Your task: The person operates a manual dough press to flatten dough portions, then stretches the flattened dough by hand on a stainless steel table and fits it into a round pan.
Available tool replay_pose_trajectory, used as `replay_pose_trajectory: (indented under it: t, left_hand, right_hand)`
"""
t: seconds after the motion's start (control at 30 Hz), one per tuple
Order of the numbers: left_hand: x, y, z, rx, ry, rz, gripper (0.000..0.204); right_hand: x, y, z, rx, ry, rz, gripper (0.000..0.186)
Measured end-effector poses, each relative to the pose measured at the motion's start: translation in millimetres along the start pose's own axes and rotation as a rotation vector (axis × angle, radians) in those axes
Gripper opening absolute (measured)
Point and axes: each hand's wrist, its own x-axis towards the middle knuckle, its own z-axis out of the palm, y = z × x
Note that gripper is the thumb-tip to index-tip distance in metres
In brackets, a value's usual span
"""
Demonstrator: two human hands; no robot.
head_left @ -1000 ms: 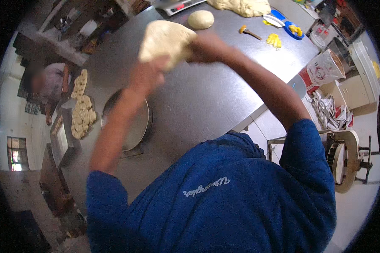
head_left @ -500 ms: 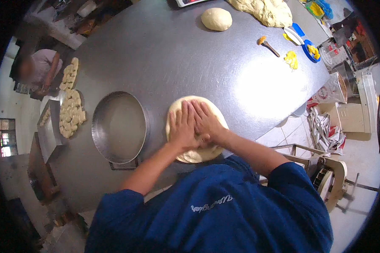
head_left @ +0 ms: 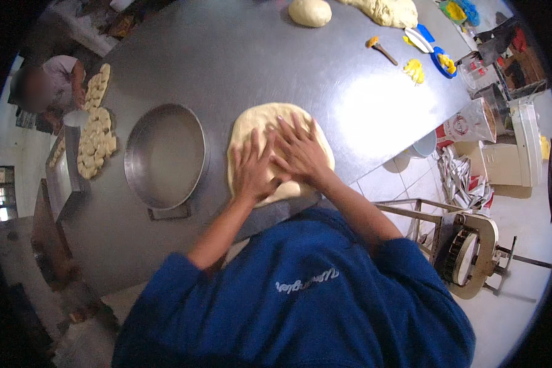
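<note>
Grey metal worktable: bears a flattened, pale-yellow dough slab near its close edge.
Left hand: spread flat, palm down on the dough, gripping nothing.
Right hand: fingers splayed over the dough, likewise gripping nothing.
Dough work: looks like flattening; the next press probably calls for even weight toward the edges.
Round, silvery metal pan: just left of the slab, likeliest obstacle to spreading.
Far side: smooth, cream-coloured dough ball; wooden-handled tool, orange-tipped, perhaps a brush.

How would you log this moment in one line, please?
left hand: palm-down on flattened dough | right hand: palm-down on same dough | round metal pan: left of dough | dough ball: far part of metal table
</note>
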Motion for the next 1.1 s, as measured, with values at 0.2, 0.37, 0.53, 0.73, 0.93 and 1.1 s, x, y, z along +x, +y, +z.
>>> replay_pose_trajectory:
  t: [0.2,0.37,0.53,0.73,0.93,1.1]
  left_hand:
    - [-26,-40,0,-0.705,0.292,-0.017,0.102]
    - [-103,-61,16,-0.288,0.21,-0.172,0.089]
    - [-113,-54,8,-0.186,0.071,-0.236,0.086]
    - [-121,-59,9,-0.175,0.037,-0.253,0.079]
    - [-11,-23,-79,-1.006,0.478,-0.049,0.072]
    - [114,-31,-45,-0.588,0.276,-0.062,0.101]
  right_hand:
    - [20,5,-5,0.049,0.045,0.436,0.091]
    - [-16,-29,-11,-0.018,-0.066,0.174,0.096]
    - [50,-78,-25,0.152,-0.384,-0.093,0.107]
    - [127,-68,-53,0.314,-0.699,-0.016,0.112]
    - [134,-24,-17,0.029,-0.554,-0.013,0.097]
    - [94,27,-14,0.129,-0.463,-0.131,0.087]
